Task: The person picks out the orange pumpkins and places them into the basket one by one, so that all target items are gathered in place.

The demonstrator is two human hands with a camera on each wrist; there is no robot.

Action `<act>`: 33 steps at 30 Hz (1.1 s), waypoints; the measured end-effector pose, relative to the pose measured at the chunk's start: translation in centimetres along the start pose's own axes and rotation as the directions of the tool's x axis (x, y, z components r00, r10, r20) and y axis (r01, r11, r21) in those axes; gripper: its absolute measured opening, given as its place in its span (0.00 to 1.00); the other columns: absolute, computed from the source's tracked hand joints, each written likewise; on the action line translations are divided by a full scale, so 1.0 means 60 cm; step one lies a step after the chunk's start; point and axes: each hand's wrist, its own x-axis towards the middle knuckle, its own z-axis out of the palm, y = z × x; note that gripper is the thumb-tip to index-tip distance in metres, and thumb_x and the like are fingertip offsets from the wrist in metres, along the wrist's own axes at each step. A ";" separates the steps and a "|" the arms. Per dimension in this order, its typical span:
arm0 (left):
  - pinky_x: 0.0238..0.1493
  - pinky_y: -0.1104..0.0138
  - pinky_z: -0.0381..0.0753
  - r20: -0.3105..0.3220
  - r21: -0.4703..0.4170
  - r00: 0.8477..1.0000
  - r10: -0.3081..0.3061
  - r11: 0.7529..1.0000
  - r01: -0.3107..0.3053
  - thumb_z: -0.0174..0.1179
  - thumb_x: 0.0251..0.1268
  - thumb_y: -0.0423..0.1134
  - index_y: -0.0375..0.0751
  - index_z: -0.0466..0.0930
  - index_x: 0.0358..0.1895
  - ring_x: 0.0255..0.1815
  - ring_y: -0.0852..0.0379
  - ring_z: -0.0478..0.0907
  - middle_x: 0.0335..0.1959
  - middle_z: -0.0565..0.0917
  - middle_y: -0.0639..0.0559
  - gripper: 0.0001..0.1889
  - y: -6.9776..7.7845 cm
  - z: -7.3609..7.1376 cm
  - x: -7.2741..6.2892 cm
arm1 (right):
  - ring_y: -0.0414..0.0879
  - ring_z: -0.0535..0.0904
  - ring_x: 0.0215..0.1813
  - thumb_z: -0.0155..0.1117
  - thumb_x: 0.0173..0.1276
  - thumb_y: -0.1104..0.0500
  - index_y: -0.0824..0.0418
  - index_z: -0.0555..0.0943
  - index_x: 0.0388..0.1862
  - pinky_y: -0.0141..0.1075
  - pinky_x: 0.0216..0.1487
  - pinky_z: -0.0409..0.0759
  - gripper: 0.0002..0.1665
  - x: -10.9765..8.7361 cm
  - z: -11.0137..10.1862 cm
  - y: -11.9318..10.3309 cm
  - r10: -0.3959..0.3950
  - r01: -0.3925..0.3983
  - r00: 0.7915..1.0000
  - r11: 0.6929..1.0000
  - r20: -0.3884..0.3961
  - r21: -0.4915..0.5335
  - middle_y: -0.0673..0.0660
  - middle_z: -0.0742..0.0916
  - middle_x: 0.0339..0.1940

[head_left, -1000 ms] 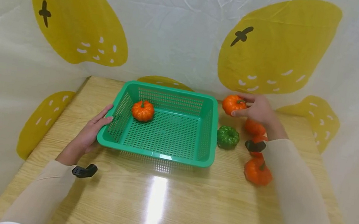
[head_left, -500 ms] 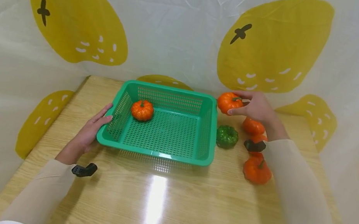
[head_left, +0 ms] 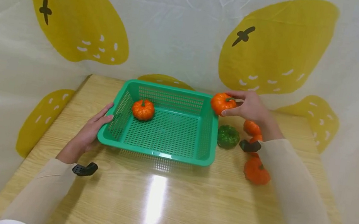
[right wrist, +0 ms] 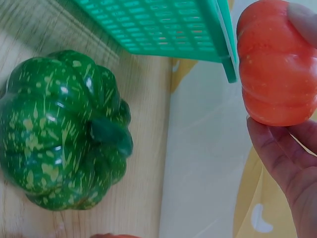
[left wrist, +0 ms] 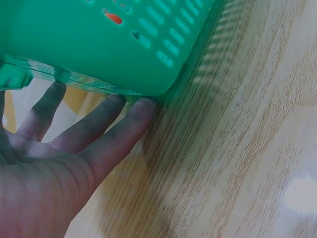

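A small orange pumpkin point(head_left: 223, 103) is held by my right hand point(head_left: 249, 108) above the right rim of a green basket point(head_left: 158, 155). In the right wrist view, the fingers and thumb grip this pumpkin point(right wrist: 277, 64) from opposite sides, clear of the table. My left hand point(head_left: 91, 129) holds the basket's left rim, thumb at the top edge. Its straight-ish fingers point(left wrist: 116, 134) touch the outer wall in the left wrist view. Another orange pumpkin point(head_left: 143, 110) sits inside the basket at the left.
A speckled green pumpkin point(head_left: 228, 137) stands just right of the basket. Several orange pumpkins, one of them the nearest pumpkin point(head_left: 256, 171), lie in a row under the right forearm, partly hidden. A lemon-print cloth point(head_left: 178, 29) hangs behind the wooden table point(head_left: 115, 203).
My right hand has carried the orange pumpkin leftward, from beside the basket to over its right rim. The left hand and the basket stay in place.
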 end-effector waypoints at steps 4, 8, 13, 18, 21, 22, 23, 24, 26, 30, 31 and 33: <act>0.55 0.70 0.83 -0.005 0.006 1.000 0.001 1.000 -0.001 0.47 0.85 0.56 0.78 0.43 0.84 0.67 0.56 0.69 0.88 0.44 0.45 0.33 0.000 0.000 0.001 | 0.63 0.84 0.63 0.87 0.54 0.51 0.54 0.77 0.75 0.28 0.51 0.81 0.49 0.001 0.005 -0.005 -0.016 0.016 1.000 1.000 0.017 0.017 0.60 0.80 0.74; 0.55 0.71 0.83 -0.011 0.019 1.000 0.008 1.000 -0.008 0.47 0.85 0.56 0.78 0.44 0.84 0.67 0.57 0.69 0.88 0.43 0.45 0.33 -0.001 -0.001 0.001 | 0.63 0.84 0.62 0.87 0.54 0.52 0.54 0.77 0.74 0.27 0.50 0.80 0.48 0.004 0.009 -0.010 -0.032 0.031 0.999 0.999 0.022 0.020 0.59 0.81 0.73; 0.56 0.70 0.83 0.002 0.012 1.000 0.016 1.000 -0.017 0.45 0.86 0.55 0.77 0.42 0.84 0.68 0.56 0.68 0.88 0.42 0.45 0.33 -0.001 -0.001 0.000 | 0.61 0.86 0.61 0.87 0.53 0.54 0.54 0.79 0.73 0.26 0.49 0.81 0.47 0.008 0.015 -0.013 -0.045 0.044 0.999 0.998 0.026 0.034 0.58 0.83 0.71; 0.56 0.71 0.82 -0.001 0.024 1.000 0.014 1.000 -0.014 0.46 0.85 0.56 0.77 0.43 0.84 0.69 0.55 0.67 0.88 0.42 0.45 0.33 -0.001 0.001 0.000 | 0.60 0.85 0.61 0.88 0.52 0.52 0.53 0.79 0.72 0.31 0.51 0.82 0.47 0.011 0.018 -0.018 -0.044 0.043 0.998 0.999 0.033 0.021 0.58 0.83 0.71; 0.56 0.71 0.82 -0.004 0.025 1.000 0.013 1.000 -0.013 0.46 0.85 0.56 0.76 0.43 0.84 0.69 0.55 0.67 0.88 0.42 0.45 0.33 -0.001 0.001 0.000 | 0.60 0.84 0.63 0.87 0.53 0.49 0.51 0.79 0.73 0.39 0.56 0.82 0.48 0.014 0.021 -0.023 -0.036 0.036 0.998 0.999 0.043 -0.010 0.57 0.82 0.71; 0.56 0.71 0.82 -0.005 0.024 1.000 0.013 1.000 -0.012 0.46 0.85 0.56 0.76 0.43 0.84 0.69 0.55 0.67 0.88 0.42 0.46 0.33 -0.001 0.001 0.000 | 0.60 0.83 0.64 0.87 0.53 0.49 0.51 0.78 0.74 0.41 0.58 0.82 0.48 0.015 0.021 -0.024 -0.034 0.035 0.998 0.999 0.046 -0.015 0.57 0.82 0.72; 0.56 0.71 0.82 -0.007 0.027 1.000 0.012 1.000 -0.012 0.46 0.85 0.56 0.76 0.43 0.84 0.68 0.56 0.68 0.88 0.43 0.46 0.33 -0.001 0.000 0.000 | 0.60 0.83 0.64 0.87 0.53 0.48 0.51 0.78 0.74 0.44 0.59 0.81 0.48 0.016 0.022 -0.025 -0.035 0.036 0.998 0.999 0.048 -0.021 0.57 0.82 0.72; 0.55 0.71 0.83 -0.008 0.026 1.000 0.013 1.000 -0.013 0.46 0.85 0.56 0.76 0.43 0.84 0.68 0.57 0.68 0.88 0.43 0.45 0.33 -0.001 0.000 0.000 | 0.59 0.83 0.65 0.87 0.53 0.48 0.50 0.78 0.74 0.45 0.60 0.81 0.48 0.018 0.023 -0.026 -0.037 0.039 0.998 0.999 0.049 -0.027 0.57 0.82 0.72; 0.55 0.71 0.83 -0.011 0.023 1.000 0.017 1.000 -0.017 0.47 0.85 0.56 0.76 0.43 0.84 0.66 0.59 0.70 0.88 0.44 0.45 0.33 -0.001 -0.001 0.000 | 0.59 0.83 0.65 0.87 0.53 0.48 0.50 0.78 0.74 0.45 0.60 0.81 0.48 0.021 0.025 -0.027 -0.047 0.049 0.997 0.998 0.054 -0.030 0.57 0.82 0.72; 0.55 0.71 0.83 -0.014 0.022 1.000 0.018 1.000 -0.018 0.47 0.85 0.55 0.76 0.44 0.84 0.64 0.62 0.72 0.88 0.44 0.45 0.33 -0.003 -0.001 0.002 | 0.58 0.83 0.64 0.87 0.54 0.50 0.51 0.78 0.73 0.44 0.59 0.81 0.47 0.025 0.030 -0.028 -0.059 0.059 0.996 0.998 0.060 -0.011 0.57 0.83 0.71; 0.55 0.71 0.83 -0.015 0.021 1.000 0.017 1.000 -0.017 0.47 0.85 0.55 0.76 0.44 0.84 0.63 0.62 0.72 0.88 0.44 0.45 0.33 -0.003 -0.001 0.002 | 0.58 0.83 0.64 0.87 0.54 0.50 0.51 0.79 0.73 0.44 0.59 0.80 0.46 0.026 0.032 -0.029 -0.061 0.061 0.996 0.998 0.062 -0.005 0.57 0.83 0.70; 0.54 0.71 0.83 -0.017 0.017 1.000 0.015 1.000 -0.014 0.47 0.85 0.55 0.76 0.45 0.84 0.63 0.63 0.73 0.88 0.44 0.45 0.33 -0.003 -0.001 0.002 | 0.57 0.83 0.64 0.87 0.54 0.50 0.52 0.79 0.72 0.45 0.60 0.80 0.46 0.027 0.035 -0.032 -0.059 0.059 0.996 0.998 0.067 0.002 0.57 0.84 0.69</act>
